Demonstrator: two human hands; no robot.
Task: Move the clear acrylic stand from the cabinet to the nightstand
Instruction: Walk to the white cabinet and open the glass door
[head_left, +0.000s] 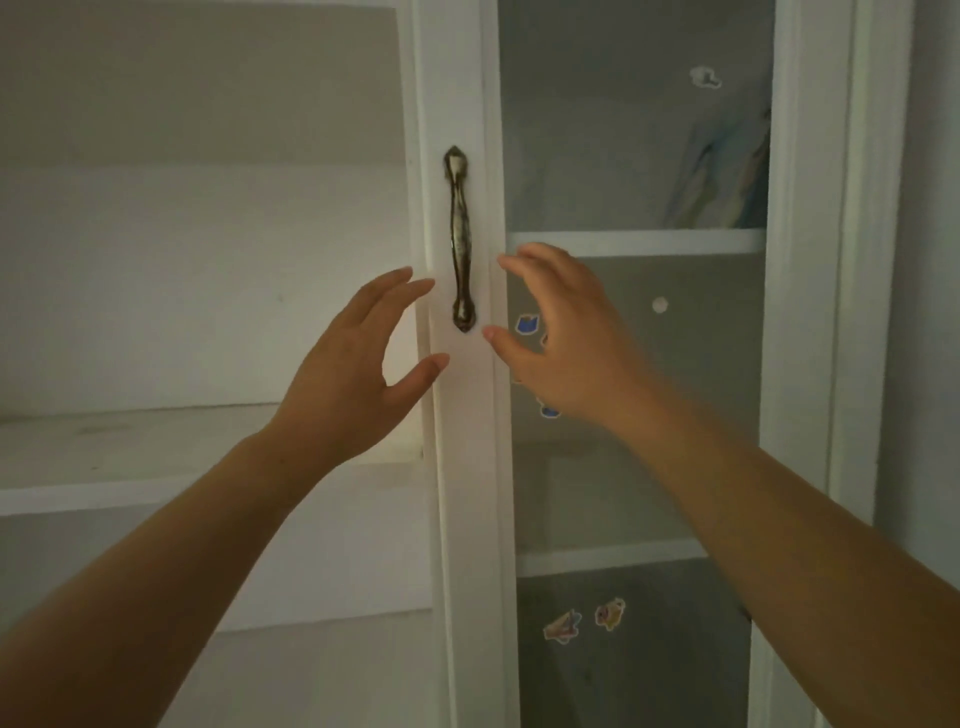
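Head view: I am looking at a white cabinet (460, 467) in dim light, with both bare forearms raised in front of me. My left hand (353, 374) is spread loose, fingers and thumb apart, holding nothing. My right hand (561, 343) is the same, loosely curled and empty. Between the two hands runs a white door frame with a dark metal handle (458, 239) set upright on it. The fingertips of both hands are just beside the handle's lower end, one hand on each side; neither grips it.

Beyond my right hand is a glass door (639, 338) with small stickers (610, 613) on it, and shelves show dimly through it. Beyond my left hand is an open bay with a bare-looking shelf (130, 447) at wrist level.

What could go wrong: the stand is clear, the light is poor, and the glass is hazy, so I could miss it or knock it when I reach in. If the door swings suddenly, it could hit whatever sits close behind it. With both hands so near the handle, they may get in each other's way.

I cannot see the stand anywhere here. I judge it is most likely behind the glass door, beyond my right hand, but I cannot confirm that. The nightstand is out of view.
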